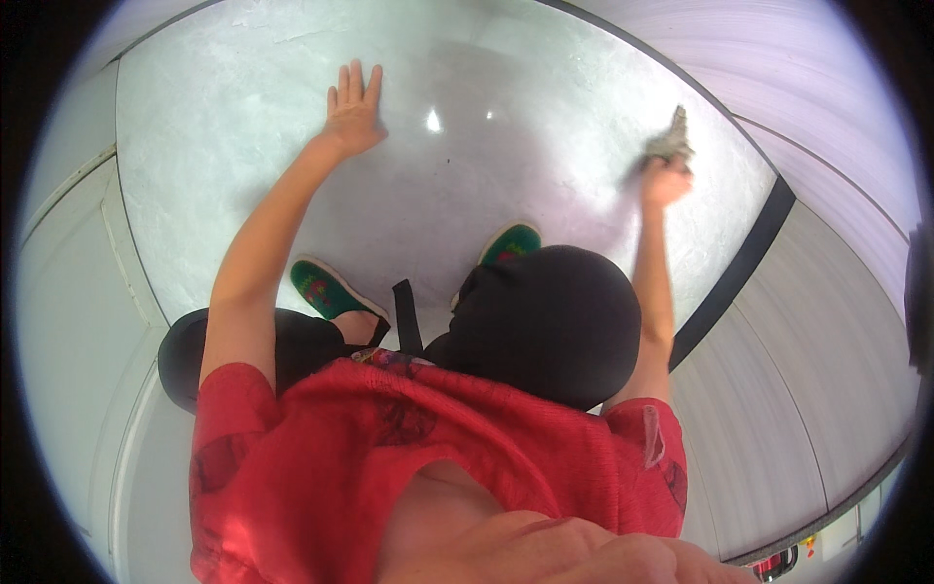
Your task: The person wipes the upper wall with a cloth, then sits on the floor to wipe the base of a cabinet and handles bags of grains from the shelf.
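Observation:
My left hand (354, 120) is palm down with its fingers apart, and looks laid flat on the pale, marbled floor (449, 190). It holds nothing. Over to the right, my right hand (667, 182) grips a crumpled grey cloth (673, 142) against the floor. Hand and cloth are slightly blurred, and the fingers are partly hidden by the cloth. One end of the cloth sticks out beyond the hand, toward the dark edge strip.
A dark skirting strip (737, 270) borders the floor on the right, below grained pale panels (788, 350). White door-like panels (80, 255) stand at the left. My green shoes (328, 285) are close in front, and a black strap (407, 317) hangs between my knees.

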Demonstrator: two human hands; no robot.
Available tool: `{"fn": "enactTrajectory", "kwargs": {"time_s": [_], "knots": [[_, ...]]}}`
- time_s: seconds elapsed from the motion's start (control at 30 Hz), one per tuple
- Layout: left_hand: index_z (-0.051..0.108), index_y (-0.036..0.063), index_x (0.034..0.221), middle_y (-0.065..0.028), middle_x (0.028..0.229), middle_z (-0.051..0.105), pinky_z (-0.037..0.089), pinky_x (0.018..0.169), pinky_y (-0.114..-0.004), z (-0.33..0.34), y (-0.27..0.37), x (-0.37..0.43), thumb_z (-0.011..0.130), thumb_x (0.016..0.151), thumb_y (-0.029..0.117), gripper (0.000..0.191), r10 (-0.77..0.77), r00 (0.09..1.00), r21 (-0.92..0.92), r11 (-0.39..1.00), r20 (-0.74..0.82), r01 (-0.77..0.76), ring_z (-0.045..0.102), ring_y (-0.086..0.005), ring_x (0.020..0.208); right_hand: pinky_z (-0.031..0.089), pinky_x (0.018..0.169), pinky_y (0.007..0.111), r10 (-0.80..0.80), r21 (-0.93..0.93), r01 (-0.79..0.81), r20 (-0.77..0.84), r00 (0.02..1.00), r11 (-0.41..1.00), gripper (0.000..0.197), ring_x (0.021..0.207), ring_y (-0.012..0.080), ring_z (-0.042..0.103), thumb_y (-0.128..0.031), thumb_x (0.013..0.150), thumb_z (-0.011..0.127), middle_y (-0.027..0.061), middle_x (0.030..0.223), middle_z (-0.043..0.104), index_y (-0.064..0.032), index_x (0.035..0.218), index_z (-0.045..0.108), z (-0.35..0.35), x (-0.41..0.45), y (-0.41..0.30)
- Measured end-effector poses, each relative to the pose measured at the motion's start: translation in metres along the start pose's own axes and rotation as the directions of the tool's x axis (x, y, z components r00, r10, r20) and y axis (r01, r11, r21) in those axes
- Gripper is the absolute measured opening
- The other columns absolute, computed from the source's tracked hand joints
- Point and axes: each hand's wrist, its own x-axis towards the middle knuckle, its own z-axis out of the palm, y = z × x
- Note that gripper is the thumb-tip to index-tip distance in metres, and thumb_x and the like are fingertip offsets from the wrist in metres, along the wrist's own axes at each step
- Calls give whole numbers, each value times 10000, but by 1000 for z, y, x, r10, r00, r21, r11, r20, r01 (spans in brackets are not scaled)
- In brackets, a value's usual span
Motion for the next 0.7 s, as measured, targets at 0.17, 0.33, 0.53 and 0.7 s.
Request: {"fn": "enactTrajectory", "kwargs": {"time_s": [0.17, 0.33, 0.53, 0.7], "knots": [[17, 116, 1501, -240, 1537, -56, 85, 1137, -527, 1, -5, -2, 673, 763, 232, 994, -5, 1000, -17, 1000, 7, 5, -60, -412, 1423, 429, 707, 455, -463, 345, 393, 147, 874, 852, 309, 856, 375, 531, 12, 702, 589, 205, 902, 570, -33, 1007, 576, -11, -151, -174], [133, 94, 1484, -267, 1517, 78, 187, 1109, -539, 3, -36, -2, 675, 758, 204, 912, 89, 978, 24, 996, -191, -86, 81, -435, 1410, 458, 845, 423, -668, 750, 292, 256, 699, 593, 361, 1001, 349, 536, -126, 731, 629, 182, 1033, 562, -60, 1085, 599, -44, -185, -240], [224, 123, 1466, -250, 1508, 144, 277, 1087, -490, -4, -82, 4, 678, 770, 167, 833, 113, 954, 27, 994, -278, -109, 161, -413, 1398, 476, 824, 413, -286, 361, 130, 422, 861, 923, 416, 957, 347, 593, -211, 749, 678, 184, 1008, 633, -16, 1110, 610, -65, -123, -120], [240, 115, 1463, -257, 1503, 153, 287, 1088, -478, -8, -67, 6, 644, 802, 150, 775, 118, 957, 35, 993, -264, -112, 182, -421, 1389, 483, 776, 479, -81, 43, 72, 702, 707, 996, 310, 890, 382, 615, -192, 792, 606, 207, 969, 629, -14, 1040, 552, -67, -138, -91]]}}
